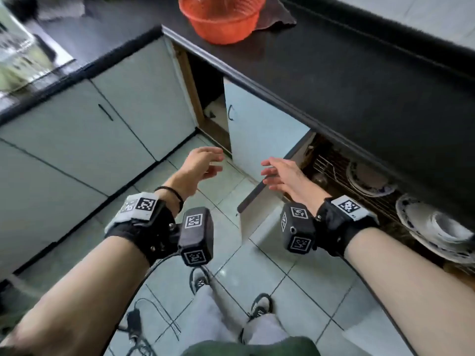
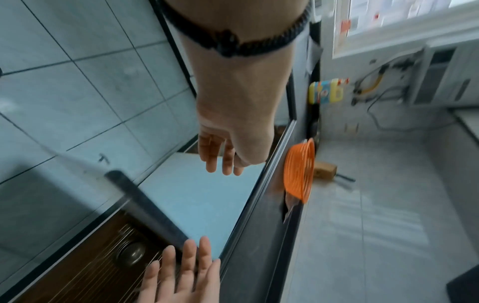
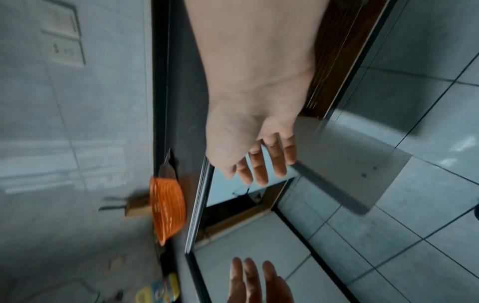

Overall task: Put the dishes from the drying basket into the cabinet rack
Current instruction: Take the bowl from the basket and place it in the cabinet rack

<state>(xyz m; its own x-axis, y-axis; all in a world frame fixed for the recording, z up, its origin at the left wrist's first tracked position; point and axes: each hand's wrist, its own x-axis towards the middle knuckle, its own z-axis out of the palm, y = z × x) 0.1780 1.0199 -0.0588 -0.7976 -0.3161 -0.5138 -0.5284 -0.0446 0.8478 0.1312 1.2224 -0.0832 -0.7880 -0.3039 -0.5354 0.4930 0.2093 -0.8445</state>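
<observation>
While both hands, left hand (image 1: 203, 163) and right hand (image 1: 281, 176), hang wide and empty below the orange drying basket (image 1: 221, 18), its light, flexible plastic suits a two-handed rim hold.

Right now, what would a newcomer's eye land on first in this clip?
Two empty hands, the left hand and the right hand, fingers spread, hover over the tiled floor in front of the open cabinet doors. Behind them an orange basket sits on the black counter, and patterned plates stand in the wire rack under it, at right.
</observation>
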